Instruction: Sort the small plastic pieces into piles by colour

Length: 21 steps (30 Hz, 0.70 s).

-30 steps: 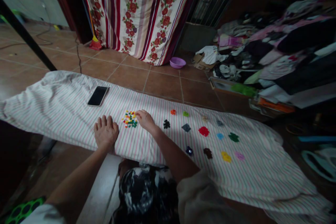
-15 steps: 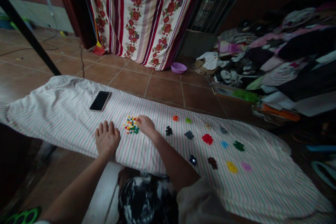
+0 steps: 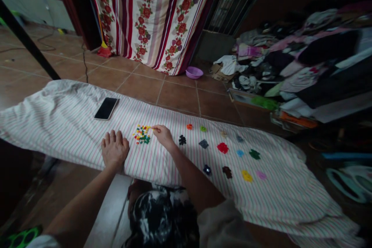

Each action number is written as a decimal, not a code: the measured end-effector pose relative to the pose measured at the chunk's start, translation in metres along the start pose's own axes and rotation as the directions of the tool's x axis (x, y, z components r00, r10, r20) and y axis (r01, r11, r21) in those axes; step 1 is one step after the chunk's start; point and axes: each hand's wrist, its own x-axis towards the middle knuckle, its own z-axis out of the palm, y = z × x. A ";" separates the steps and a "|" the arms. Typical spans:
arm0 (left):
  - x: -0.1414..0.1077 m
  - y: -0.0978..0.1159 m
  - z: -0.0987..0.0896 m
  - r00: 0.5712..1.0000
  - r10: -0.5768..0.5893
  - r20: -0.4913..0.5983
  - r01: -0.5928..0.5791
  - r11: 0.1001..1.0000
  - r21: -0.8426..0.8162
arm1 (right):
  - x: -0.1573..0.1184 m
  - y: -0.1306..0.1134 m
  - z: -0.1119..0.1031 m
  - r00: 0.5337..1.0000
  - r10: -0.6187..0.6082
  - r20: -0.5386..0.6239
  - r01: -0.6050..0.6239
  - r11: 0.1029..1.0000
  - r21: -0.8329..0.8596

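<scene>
My left hand [image 3: 114,149] lies flat on the striped cloth [image 3: 162,162], its fingers spread and nothing in it. Just right of it is a mixed pile of tiny coloured pieces [image 3: 142,135], mostly yellow, green, white, orange and red. My right hand [image 3: 163,136] is at the pile's right edge with thumb and finger pinched together; whatever is between the tips is too small to make out. Single-colour heaps lie to the right, among them black pieces [image 3: 182,140], red pieces [image 3: 223,147], dark green pieces [image 3: 254,154] and yellow pieces [image 3: 247,176].
A phone [image 3: 106,108] with a dark screen lies on the cloth at the left. Beyond the cloth are a tiled floor, a purple basin [image 3: 194,72], a floral curtain [image 3: 157,19] and a broom [image 3: 104,49]. Clothes [image 3: 279,54] are piled at the right.
My right hand stays pinched by the mixed pile, its fingertips shifted slightly toward the pile's upper right edge. My left hand rests as before. The whole view has shifted slightly.
</scene>
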 end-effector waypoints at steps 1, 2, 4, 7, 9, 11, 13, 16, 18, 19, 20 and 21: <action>0.000 0.000 -0.001 1.000 -0.002 0.004 0.002 1.000 0.001 | -0.001 0.000 0.000 1.000 -0.001 -0.006 0.001 1.000 0.011; -0.001 0.000 -0.001 1.000 -0.003 0.004 0.003 1.000 0.004 | -0.003 0.001 -0.001 1.000 -0.004 -0.015 0.004 1.000 0.021; -0.001 0.001 -0.002 1.000 0.002 -0.002 -0.002 1.000 0.013 | -0.006 0.003 -0.002 0.999 -0.007 -0.035 0.008 0.999 0.040; -0.002 0.001 -0.005 1.000 0.005 -0.006 -0.005 1.000 0.019 | -0.011 0.004 -0.009 0.998 -0.001 -0.061 0.005 0.997 0.075; -0.003 0.002 -0.007 1.000 0.002 0.000 -0.002 1.000 0.012 | -0.017 0.004 -0.019 0.996 -0.006 -0.089 0.015 0.995 0.102; -0.003 0.004 -0.011 1.000 -0.003 0.006 0.003 1.000 -0.004 | -0.025 0.004 -0.030 0.992 -0.018 -0.125 0.033 0.993 0.116; -0.004 0.005 -0.015 1.000 -0.001 0.010 0.001 1.000 -0.023 | -0.035 0.006 -0.044 0.986 -0.026 -0.163 0.046 0.991 0.122; -0.005 0.006 -0.020 1.000 0.016 0.008 -0.016 0.999 -0.042 | -0.052 0.014 -0.066 0.975 -0.004 -0.223 0.037 0.989 0.144; -0.006 0.007 -0.023 1.000 0.027 0.009 -0.027 0.998 -0.056 | -0.065 0.022 -0.082 0.964 0.037 -0.264 0.008 0.986 0.167; -0.006 0.007 -0.025 0.999 0.033 0.015 -0.032 0.998 -0.062 | -0.071 0.026 -0.090 0.956 0.059 -0.288 -0.008 0.984 0.176; -0.006 0.008 -0.027 0.999 0.038 0.024 -0.036 0.997 -0.065 | -0.078 0.031 -0.100 0.945 0.080 -0.316 -0.023 0.983 0.181; -0.007 0.008 -0.028 0.999 0.042 0.030 -0.040 0.997 -0.066 | -0.086 0.037 -0.109 0.932 0.099 -0.349 -0.036 0.983 0.182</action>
